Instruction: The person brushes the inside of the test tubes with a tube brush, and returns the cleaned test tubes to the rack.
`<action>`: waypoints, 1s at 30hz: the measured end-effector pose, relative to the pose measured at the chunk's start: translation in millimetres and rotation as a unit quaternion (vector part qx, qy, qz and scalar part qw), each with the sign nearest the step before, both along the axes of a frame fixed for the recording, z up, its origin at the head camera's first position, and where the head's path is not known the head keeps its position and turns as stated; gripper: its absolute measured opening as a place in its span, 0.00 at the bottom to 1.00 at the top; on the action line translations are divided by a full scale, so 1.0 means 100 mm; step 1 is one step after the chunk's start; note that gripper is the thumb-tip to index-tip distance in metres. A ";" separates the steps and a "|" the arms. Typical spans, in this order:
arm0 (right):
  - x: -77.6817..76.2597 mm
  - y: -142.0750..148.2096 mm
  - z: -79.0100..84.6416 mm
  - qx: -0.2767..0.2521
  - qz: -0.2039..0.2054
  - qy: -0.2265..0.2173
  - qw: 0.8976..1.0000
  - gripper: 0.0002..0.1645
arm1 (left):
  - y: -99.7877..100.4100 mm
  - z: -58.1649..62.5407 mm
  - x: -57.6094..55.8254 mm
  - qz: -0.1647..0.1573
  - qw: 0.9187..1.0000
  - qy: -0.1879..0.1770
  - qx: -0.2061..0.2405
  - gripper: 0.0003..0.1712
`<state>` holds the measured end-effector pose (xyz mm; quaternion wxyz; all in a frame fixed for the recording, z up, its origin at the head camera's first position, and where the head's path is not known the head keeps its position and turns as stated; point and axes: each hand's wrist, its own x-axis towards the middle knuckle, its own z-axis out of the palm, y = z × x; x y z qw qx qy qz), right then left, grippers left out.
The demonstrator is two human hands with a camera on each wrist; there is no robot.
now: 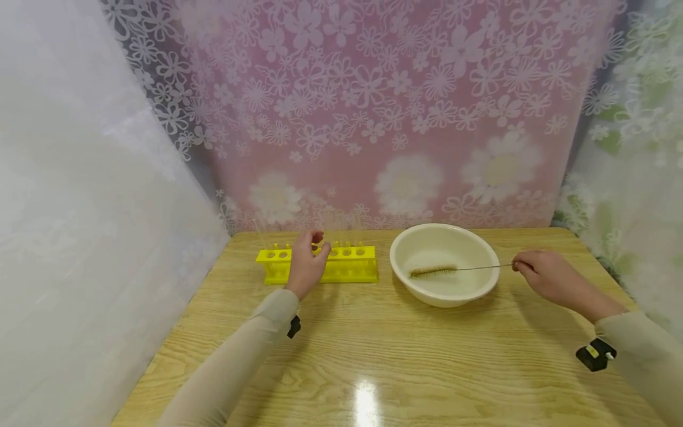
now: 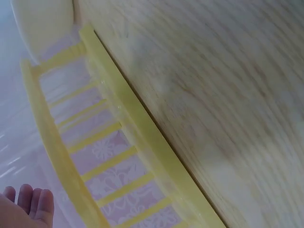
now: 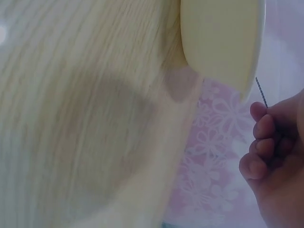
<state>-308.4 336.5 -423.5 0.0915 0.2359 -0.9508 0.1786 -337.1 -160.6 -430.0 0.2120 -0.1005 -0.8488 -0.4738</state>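
Presumably for reach, the tan-bristled wire brush (image 1: 433,271) in the round cream plastic bowl (image 1: 447,300) is pinched at three o'clock by the right hand (image 1: 545,276), the loose-fingered, seemingly empty left hand (image 1: 308,261) being held at nine o'clock by the yellow plastic rack (image 1: 349,276).

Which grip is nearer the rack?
Left. The left grip is at the rack; the right grip is across the bowl from it, holding the brush.

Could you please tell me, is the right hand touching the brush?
Touching. The right wrist view shows the right hand pinching the wire handle of the brush; the head view shows the same grip.
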 end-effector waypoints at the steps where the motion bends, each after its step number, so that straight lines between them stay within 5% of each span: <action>1: 0.01 0.00 -0.01 -0.007 -0.002 -0.001 1.000 0.11 | 0.02 0.00 -0.01 -0.002 1.000 -0.004 0.000 0.16; 15: 0.03 0.05 -0.02 -0.085 -0.045 -0.083 0.992 0.21 | 0.14 -0.03 -0.07 0.014 0.999 -0.038 0.002 0.20; 24: 0.06 0.09 0.05 -0.100 -0.049 -0.095 0.989 0.23 | 0.17 -0.03 -0.10 0.011 0.999 -0.030 -0.006 0.19; 30: 0.08 0.11 0.09 -0.106 -0.051 -0.088 0.989 0.24 | 0.19 0.08 -0.09 0.014 1.000 0.002 0.012 0.17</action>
